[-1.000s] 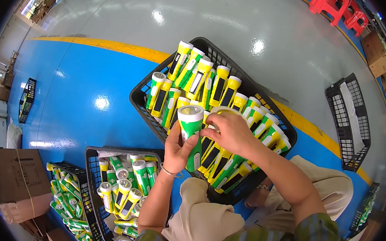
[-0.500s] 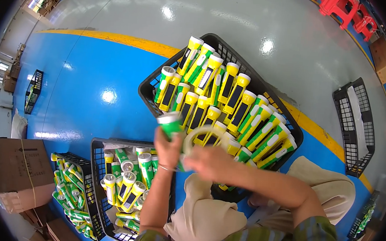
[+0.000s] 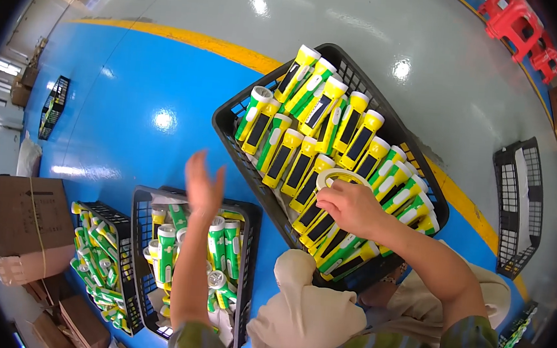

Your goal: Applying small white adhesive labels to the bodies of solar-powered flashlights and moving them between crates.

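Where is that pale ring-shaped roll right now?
In the head view, right of centre: the pale roll is in the right hand, over the flashlights in the central black basket.

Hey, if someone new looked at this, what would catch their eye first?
Probably the yellow-and-green flashlights packed in the large black basket near the centre, with the right hand holding a pale ring over them. Next, the bright blue floor at left and red stools at upper right.

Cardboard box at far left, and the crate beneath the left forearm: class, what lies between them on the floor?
In the head view, another black crate, heaped with green-and-yellow flashlights, stands between them.
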The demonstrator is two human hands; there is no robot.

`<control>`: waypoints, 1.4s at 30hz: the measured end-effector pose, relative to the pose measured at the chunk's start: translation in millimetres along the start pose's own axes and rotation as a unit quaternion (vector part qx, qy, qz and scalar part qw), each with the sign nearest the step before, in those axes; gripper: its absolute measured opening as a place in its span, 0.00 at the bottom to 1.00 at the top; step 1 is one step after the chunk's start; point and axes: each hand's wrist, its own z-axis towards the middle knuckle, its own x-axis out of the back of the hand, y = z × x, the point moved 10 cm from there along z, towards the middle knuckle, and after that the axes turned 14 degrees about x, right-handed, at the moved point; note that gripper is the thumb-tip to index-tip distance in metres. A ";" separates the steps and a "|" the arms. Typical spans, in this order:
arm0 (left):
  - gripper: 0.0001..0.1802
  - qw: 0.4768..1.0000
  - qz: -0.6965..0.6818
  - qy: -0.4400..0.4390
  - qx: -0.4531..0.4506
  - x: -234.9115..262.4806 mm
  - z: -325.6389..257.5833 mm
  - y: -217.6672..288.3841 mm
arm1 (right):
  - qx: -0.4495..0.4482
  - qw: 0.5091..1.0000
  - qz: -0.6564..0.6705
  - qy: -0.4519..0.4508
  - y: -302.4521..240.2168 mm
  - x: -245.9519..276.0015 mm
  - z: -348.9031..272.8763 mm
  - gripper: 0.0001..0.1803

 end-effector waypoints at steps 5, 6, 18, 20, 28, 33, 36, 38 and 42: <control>0.28 0.995 -0.032 -0.022 0.089 -120.8 99.0 2.7 | -0.020 0.999 -0.002 -0.034 -0.4 2.3 5.3 0.03; 0.27 0.983 -0.002 -0.060 0.171 -139.8 109.8 -18.5 | -0.024 0.999 -0.008 -0.038 4.2 6.9 2.6 0.03; 0.33 0.454 -0.755 -0.392 0.265 -106.9 -35.1 111.5 | -0.032 0.983 0.108 0.148 32.6 45.9 -9.0 0.04; 0.33 0.411 -0.757 -0.416 0.293 -130.9 -71.4 105.6 | -0.035 0.982 0.121 0.144 26.5 37.4 -10.1 0.04; 0.29 0.631 -0.581 -0.478 0.187 -91.5 -95.5 157.2 | -0.051 0.985 0.167 0.002 18.9 14.8 -21.5 0.06; 0.44 0.857 -0.375 -0.352 0.019 -51.6 -90.6 165.0 | -0.042 0.980 0.187 -0.047 5.3 2.7 -14.4 0.08; 0.40 0.853 -0.425 -0.304 -0.006 -39.8 -92.4 164.9 | -0.053 0.979 0.192 -0.043 3.9 0.1 -12.5 0.08; 0.37 0.856 -0.423 -0.298 0.013 -42.2 -93.3 158.7 | -0.050 0.981 0.185 -0.022 2.7 1.8 -12.4 0.07; 0.27 0.888 -0.391 -0.240 0.032 -31.8 -94.9 157.0 | -0.104 0.978 0.181 -0.005 4.3 9.1 -14.0 0.07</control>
